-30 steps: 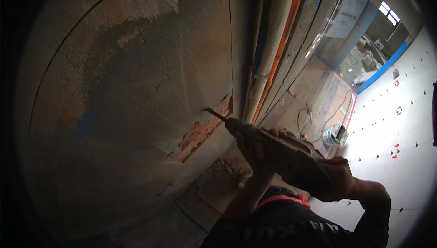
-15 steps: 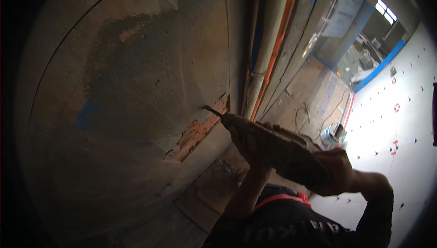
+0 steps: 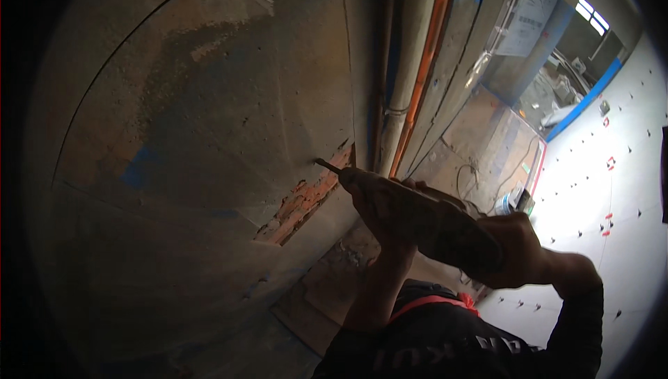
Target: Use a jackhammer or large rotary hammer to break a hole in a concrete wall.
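Note:
A dusty hammer drill (image 3: 435,229) lies across the middle of the view, gripped in both my hands. My left hand (image 3: 379,226) is wrapped under its front part, close behind the chuck. At its back end my right hand (image 3: 516,248) closes round the handle. The thin dark bit (image 3: 329,166) points up and left, its tip at the grey plastered wall (image 3: 229,128), just beside a chipped-out slot (image 3: 296,205) of exposed reddish brick. Whether the tip has entered the plaster I cannot tell. Shadow hides the fingers on the tool's far side.
Vertical pipes, one orange (image 3: 426,66), run beside the wall slot. A bucket (image 3: 506,202) and a loose cable (image 3: 467,179) lie on the board-covered floor (image 3: 480,125). White panels (image 3: 577,191) with dark fixings stand at the right. Further off, a doorway shows clutter.
The view has shifted slightly. The drill and both hands keep almost the same pose, with the bit tip staying near the slot's upper edge.

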`<state>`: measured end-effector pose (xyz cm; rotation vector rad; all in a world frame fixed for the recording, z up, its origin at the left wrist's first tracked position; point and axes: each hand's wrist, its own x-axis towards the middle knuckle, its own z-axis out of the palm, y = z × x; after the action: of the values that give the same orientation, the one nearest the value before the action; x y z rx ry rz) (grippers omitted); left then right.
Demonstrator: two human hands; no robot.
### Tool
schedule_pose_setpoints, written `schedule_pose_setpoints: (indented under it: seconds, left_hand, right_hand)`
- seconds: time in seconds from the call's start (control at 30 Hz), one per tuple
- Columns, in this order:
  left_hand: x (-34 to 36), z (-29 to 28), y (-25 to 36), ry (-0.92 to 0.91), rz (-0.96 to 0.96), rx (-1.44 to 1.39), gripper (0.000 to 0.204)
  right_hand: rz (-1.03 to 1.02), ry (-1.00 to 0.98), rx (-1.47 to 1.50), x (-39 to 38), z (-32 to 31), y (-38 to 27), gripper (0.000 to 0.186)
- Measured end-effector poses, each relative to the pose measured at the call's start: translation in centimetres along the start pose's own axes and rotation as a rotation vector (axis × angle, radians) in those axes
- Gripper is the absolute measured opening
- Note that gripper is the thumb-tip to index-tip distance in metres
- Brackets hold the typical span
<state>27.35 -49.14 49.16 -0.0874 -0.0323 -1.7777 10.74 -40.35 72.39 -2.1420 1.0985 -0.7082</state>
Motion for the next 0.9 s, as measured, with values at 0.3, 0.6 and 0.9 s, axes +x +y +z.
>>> schedule_pose_setpoints:
  seconds: [0.3, 0.6, 0.9]
  left_hand:
    - [-1.1, 4.7, -2.2, 0.004, -0.089, -0.067, 0.085]
    - [-1.4, 2.4, -1.6, -0.34, -0.042, -0.144, 0.085]
    - [0.9, 0.3, -0.1, -0.425, -0.007, -0.103, 0.087]
  right_hand:
    - [0.024, 0.059, -0.036, -1.8, -1.2, 0.0, 0.031]
    - [0.062, 0.002, 0.018, -0.9, -0.5, 0.8, 0.031]
    - [0.062, -0.082, 0.003, 1.1, -0.6, -0.2, 0.036]
